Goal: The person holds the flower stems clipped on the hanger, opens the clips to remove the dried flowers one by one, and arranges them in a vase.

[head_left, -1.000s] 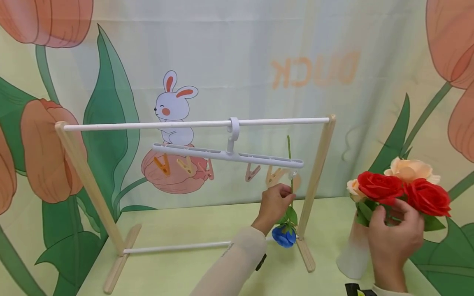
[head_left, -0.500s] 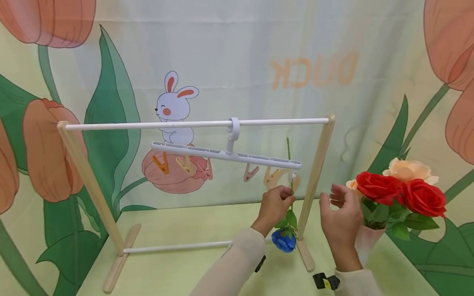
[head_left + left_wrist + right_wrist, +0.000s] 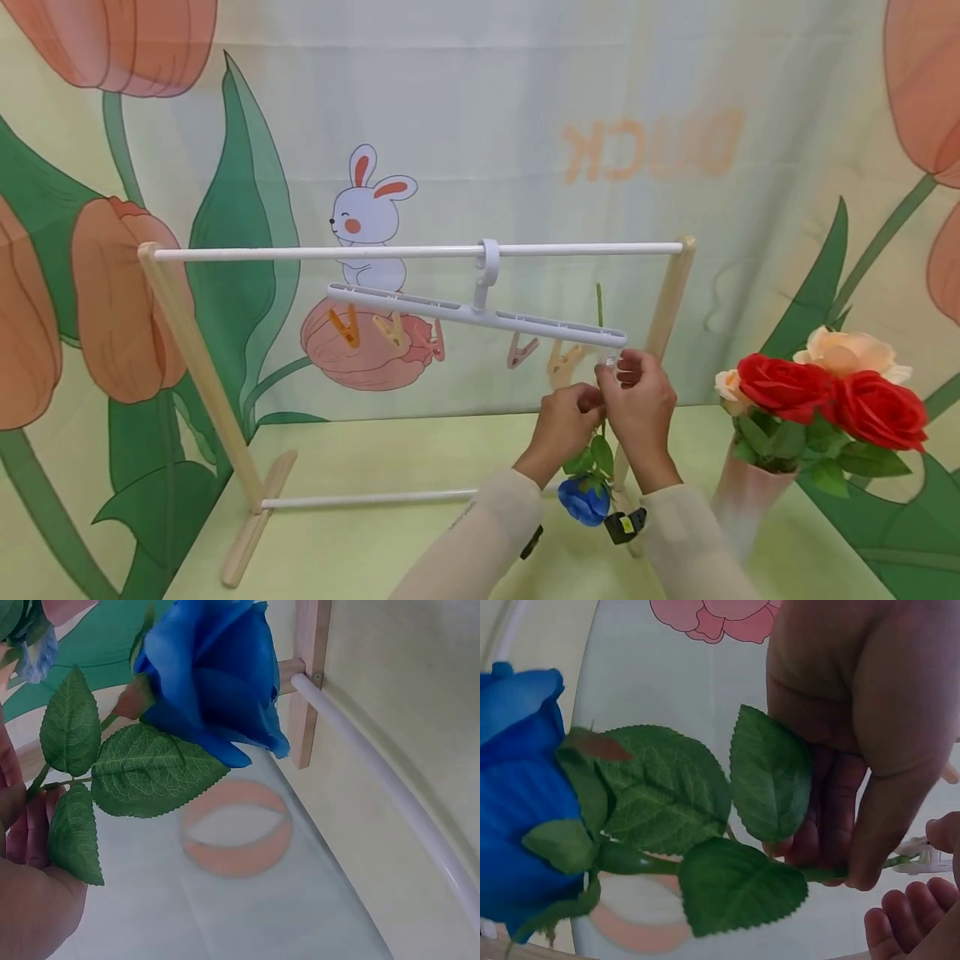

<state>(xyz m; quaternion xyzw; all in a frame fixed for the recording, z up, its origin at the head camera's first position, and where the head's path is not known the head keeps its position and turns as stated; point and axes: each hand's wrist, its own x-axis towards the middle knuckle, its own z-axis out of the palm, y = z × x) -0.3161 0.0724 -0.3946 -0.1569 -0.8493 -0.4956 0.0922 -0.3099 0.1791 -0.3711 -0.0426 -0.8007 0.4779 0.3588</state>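
A blue rose [image 3: 584,498] hangs head down, its green stem [image 3: 599,304] rising behind the white clip hanger [image 3: 480,315]. My left hand [image 3: 581,402] pinches the stem just above the leaves [image 3: 600,454]. My right hand [image 3: 619,368] is beside it, with its fingertips on the small white clip [image 3: 611,361] at the hanger's right end. In the left wrist view the blue rose [image 3: 214,682] and its leaves [image 3: 142,769] fill the frame. In the right wrist view the left hand [image 3: 855,727] grips the stem next to the white clip [image 3: 922,856].
The hanger hangs from the white rod [image 3: 315,252] of a wooden-legged rack [image 3: 198,367], with several coloured pegs [image 3: 390,332] under it. A frosted vase [image 3: 742,500] holding red roses [image 3: 783,387] and peach roses [image 3: 847,350] stands at the right. A printed backdrop is close behind.
My right hand left the vase of roses and moved left to the clip at the hanger's right end. The left hand kept its hold on the blue rose's stem.
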